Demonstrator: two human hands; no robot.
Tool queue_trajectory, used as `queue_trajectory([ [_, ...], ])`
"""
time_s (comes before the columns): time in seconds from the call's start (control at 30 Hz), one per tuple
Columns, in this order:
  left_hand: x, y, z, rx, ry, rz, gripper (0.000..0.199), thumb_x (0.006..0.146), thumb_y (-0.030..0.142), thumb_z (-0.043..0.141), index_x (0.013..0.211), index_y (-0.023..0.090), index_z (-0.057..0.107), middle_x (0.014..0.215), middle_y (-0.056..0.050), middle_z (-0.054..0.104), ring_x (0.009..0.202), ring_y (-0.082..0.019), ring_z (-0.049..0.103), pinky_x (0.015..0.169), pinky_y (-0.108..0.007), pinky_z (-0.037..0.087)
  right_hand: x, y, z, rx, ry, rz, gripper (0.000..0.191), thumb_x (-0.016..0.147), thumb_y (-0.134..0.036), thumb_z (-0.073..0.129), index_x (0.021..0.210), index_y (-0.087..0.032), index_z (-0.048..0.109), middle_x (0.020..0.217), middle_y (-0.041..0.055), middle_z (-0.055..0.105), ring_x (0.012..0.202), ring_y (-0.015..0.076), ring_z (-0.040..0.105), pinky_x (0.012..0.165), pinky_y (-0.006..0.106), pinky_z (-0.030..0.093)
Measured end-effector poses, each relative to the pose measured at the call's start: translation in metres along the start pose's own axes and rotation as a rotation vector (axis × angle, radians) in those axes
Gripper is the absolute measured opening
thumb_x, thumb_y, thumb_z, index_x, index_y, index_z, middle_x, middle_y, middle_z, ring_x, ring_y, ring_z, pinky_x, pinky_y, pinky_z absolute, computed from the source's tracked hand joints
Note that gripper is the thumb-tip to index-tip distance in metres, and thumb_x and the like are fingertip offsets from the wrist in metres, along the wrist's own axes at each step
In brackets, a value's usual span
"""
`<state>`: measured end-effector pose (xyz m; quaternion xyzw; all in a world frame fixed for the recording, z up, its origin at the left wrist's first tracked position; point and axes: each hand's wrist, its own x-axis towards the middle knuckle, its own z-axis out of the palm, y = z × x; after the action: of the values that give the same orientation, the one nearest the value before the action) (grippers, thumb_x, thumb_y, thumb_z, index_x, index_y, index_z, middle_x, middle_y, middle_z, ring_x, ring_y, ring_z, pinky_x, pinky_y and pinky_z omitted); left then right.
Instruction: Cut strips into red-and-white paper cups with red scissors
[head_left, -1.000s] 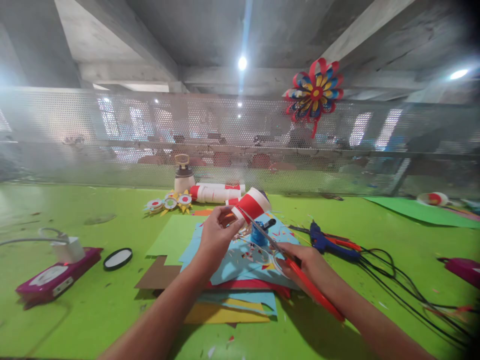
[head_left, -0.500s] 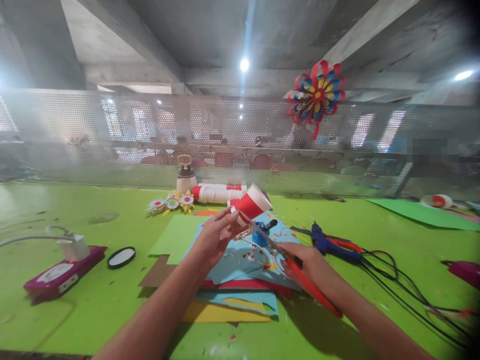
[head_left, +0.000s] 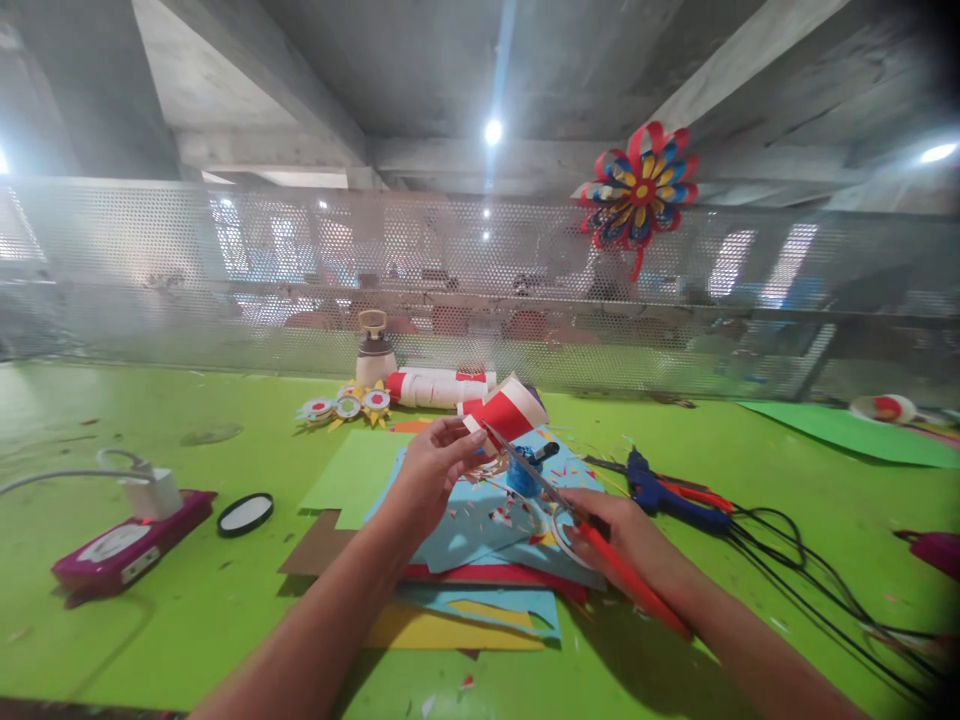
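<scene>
Tilted on its side, a red and white paper cup (head_left: 507, 412) is pinched near its base by my left hand (head_left: 444, 458). My right hand (head_left: 611, 520) is closed round the red handles of a pair of scissors (head_left: 541, 484). The scissor blades reach up and left to the cup's lower side; whether they are cutting cannot be made out. Below the cup, a blue round object (head_left: 523, 474) with a black piece on top stands on light blue paper (head_left: 469, 535) strewn with scraps.
A blue glue gun (head_left: 667, 498) with black cables lies to the right. At left are a purple power strip (head_left: 135, 550) and a black-rimmed disc (head_left: 245, 514). Paper flowers (head_left: 346, 405), stacked cups (head_left: 439, 388) and a spray bottle (head_left: 373, 355) stand before a mesh screen (head_left: 300, 270).
The cup has turned slightly in my left hand, and its open mouth shows less. The scissors stay at its lower side. The whole view has shifted a little.
</scene>
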<state>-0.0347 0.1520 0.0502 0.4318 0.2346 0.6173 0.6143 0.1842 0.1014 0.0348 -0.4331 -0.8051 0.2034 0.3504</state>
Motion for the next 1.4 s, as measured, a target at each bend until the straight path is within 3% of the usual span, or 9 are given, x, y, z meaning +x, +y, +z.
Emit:
queue_trajectory([
  [0.2,-0.002,-0.002,0.001,0.041,-0.036,-0.004,0.031,0.062,0.023,0.082,0.081,0.011,0.062,0.088,-0.011,0.067,0.077,-0.021,0.067,0.076,-0.038,0.054,0.000,-0.004,0.000,-0.028,0.002,-0.006,0.034,0.075,-0.018,0.056,0.104,-0.012,0.073,0.101,0.0095,0.074,0.092,0.0281,0.068,0.081,0.033,0.052],
  [0.43,-0.001,-0.006,0.001,0.019,-0.001,0.010,0.031,0.063,0.023,0.082,0.085,0.009,0.063,0.089,-0.012,0.067,0.079,-0.022,0.067,0.079,-0.039,0.053,-0.002,0.015,0.012,-0.077,0.080,-0.034,0.037,0.073,-0.015,0.059,0.108,-0.016,0.072,0.094,0.0050,0.075,0.081,0.0249,0.069,0.079,0.033,0.053],
  [0.6,0.000,-0.006,0.002,0.007,0.033,0.018,0.030,0.061,0.023,0.082,0.081,0.010,0.063,0.086,-0.011,0.067,0.079,-0.022,0.067,0.081,-0.042,0.052,-0.001,0.021,0.016,-0.055,0.097,0.005,0.034,0.077,-0.022,0.062,0.109,-0.017,0.072,0.102,0.0078,0.074,0.090,0.0288,0.068,0.083,0.037,0.052],
  [0.9,0.001,-0.002,0.001,0.062,0.019,0.006,0.030,0.061,0.025,0.082,0.078,0.010,0.062,0.084,-0.011,0.067,0.076,-0.022,0.066,0.077,-0.041,0.053,0.001,0.006,0.009,-0.082,0.026,0.000,0.028,0.082,-0.028,0.056,0.097,-0.011,0.072,0.079,0.0064,0.073,0.069,0.0214,0.066,0.061,0.027,0.052],
  [1.4,-0.001,-0.006,0.003,0.038,0.018,-0.012,0.033,0.061,0.027,0.082,0.080,0.008,0.063,0.083,-0.012,0.067,0.073,-0.020,0.065,0.077,-0.040,0.052,-0.003,0.002,0.013,-0.160,0.034,0.058,0.032,0.086,-0.035,0.052,0.099,-0.013,0.072,0.090,0.0072,0.074,0.082,0.0266,0.068,0.070,0.031,0.051],
])
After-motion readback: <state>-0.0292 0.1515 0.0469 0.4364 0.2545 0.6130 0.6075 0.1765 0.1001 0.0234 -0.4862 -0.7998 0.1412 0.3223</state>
